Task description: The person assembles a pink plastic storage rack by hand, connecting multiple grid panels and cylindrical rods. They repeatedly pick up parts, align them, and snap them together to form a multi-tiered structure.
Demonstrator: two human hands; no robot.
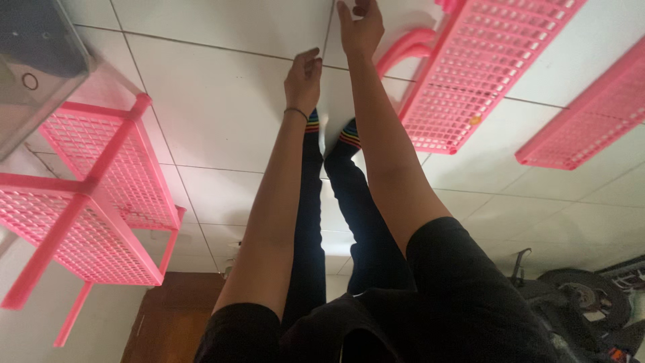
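I am bent forward over a white tiled floor [222,101], with both bare arms reaching down past my legs in dark leggings [366,228] and rainbow-cuffed socks [349,134]. My left hand [303,75], a thin band on its wrist, hangs just above my feet with the fingers curled in and nothing in them. My right hand [361,28] reaches further, thumb spread, close beside the curved pink leg [405,48] of a pink mesh shelf [470,74]; its fingertips are cut off by the frame's top edge.
A pink mesh rack with two tiers [101,195] lies at the left. Another pink shelf [584,121] lies at the far right. A clear plastic box [33,67] is at the top left, a wooden door [175,316] at the bottom, dark wheeled gear [578,296] at the bottom right.
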